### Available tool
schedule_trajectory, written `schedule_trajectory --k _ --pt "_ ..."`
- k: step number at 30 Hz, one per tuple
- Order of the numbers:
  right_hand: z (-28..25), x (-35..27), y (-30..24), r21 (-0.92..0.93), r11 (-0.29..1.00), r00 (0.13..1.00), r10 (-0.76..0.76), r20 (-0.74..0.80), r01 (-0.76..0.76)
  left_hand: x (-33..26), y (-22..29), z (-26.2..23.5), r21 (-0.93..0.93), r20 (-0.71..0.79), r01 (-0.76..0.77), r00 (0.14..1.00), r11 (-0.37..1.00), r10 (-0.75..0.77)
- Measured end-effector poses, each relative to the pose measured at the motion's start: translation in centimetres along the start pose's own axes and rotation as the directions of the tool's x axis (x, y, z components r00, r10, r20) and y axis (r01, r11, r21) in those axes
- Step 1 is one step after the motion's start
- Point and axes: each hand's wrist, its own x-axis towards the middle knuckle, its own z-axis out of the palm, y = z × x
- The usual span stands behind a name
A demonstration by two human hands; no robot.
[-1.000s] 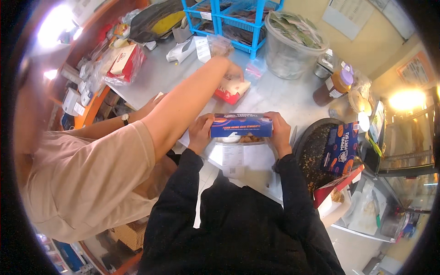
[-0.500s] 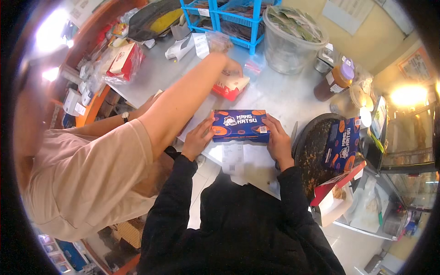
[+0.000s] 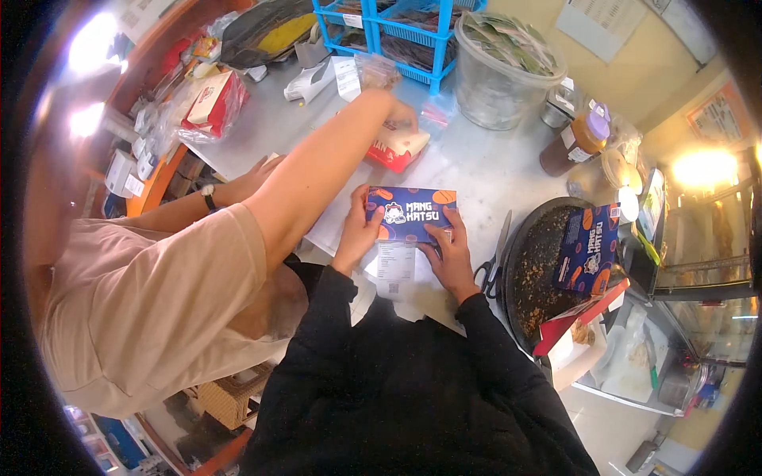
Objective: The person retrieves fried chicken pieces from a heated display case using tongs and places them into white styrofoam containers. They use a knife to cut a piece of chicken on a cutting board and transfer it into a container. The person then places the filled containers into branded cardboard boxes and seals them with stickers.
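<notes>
Both my hands hold a dark blue cardboard food box (image 3: 413, 216) with orange pictures on it, at the middle of the metal table. My left hand (image 3: 359, 234) grips its left end, thumb on the top face. At its lower right corner my right hand (image 3: 449, 258) holds on with thumb and fingers. A printed paper receipt (image 3: 396, 274) lies just below the box. Right of my right hand, black-handled scissors (image 3: 494, 266) lie by a round dark board (image 3: 530, 254) strewn with crumbs. Beyond the box, a co-worker's hand (image 3: 402, 119) is at a red and white box (image 3: 394, 151).
The co-worker's arm (image 3: 309, 182) crosses the table on my left. An open blue-lidded box (image 3: 587, 250) stands on the board's right side. Farther back are a clear bucket (image 3: 502, 94) of leaves, a sauce jar (image 3: 575, 143), a blue rack (image 3: 432, 47) and a bagged red box (image 3: 213, 103).
The blue box is tilted up, showing more of its top face. My right hand has shifted from its right end to the lower right corner. More of the scissors shows.
</notes>
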Motion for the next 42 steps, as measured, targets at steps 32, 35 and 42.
schedule_trajectory --k 32,35,42 --pt "0.9 -0.1 -0.4 0.013 1.0 0.989 0.02 -0.147 -0.018 -3.2 0.1 -1.0 0.458 0.13 -0.273 0.962 0.846 0.24" --pt "1.2 -0.2 -0.7 -0.032 0.999 0.986 0.014 -0.168 -0.02 -3.4 0.0 -1.0 0.439 0.14 -0.259 0.966 0.86 0.219" --pt "2.2 0.0 -0.5 -0.043 0.998 0.972 0.034 -0.234 -0.046 -6.2 -0.1 2.4 0.7 -0.271 -0.229 0.79 0.676 0.549"
